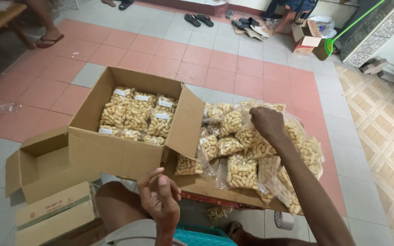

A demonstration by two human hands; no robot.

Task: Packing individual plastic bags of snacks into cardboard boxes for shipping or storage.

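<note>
An open cardboard box [110, 152] on the floor in front of me holds several clear bags of pale snack pieces [135, 115] with white labels. To its right lies a heap of the same snack bags [240, 157] on a flat piece of cardboard [206, 189]. My right hand [266, 123] reaches out over the heap and grips the top of one bag there. My left hand [159, 197] hovers near my knee below the box, fingers loosely curled, nothing in it.
A smaller empty carton [39, 166] and a printed closed carton [53, 212] stand at the lower left. A roll of tape [283, 220] lies on the tiles. Sandals [198, 19], another box [305, 37] and a green broom [338, 38] sit far back. Someone's foot [49, 38] stands far left.
</note>
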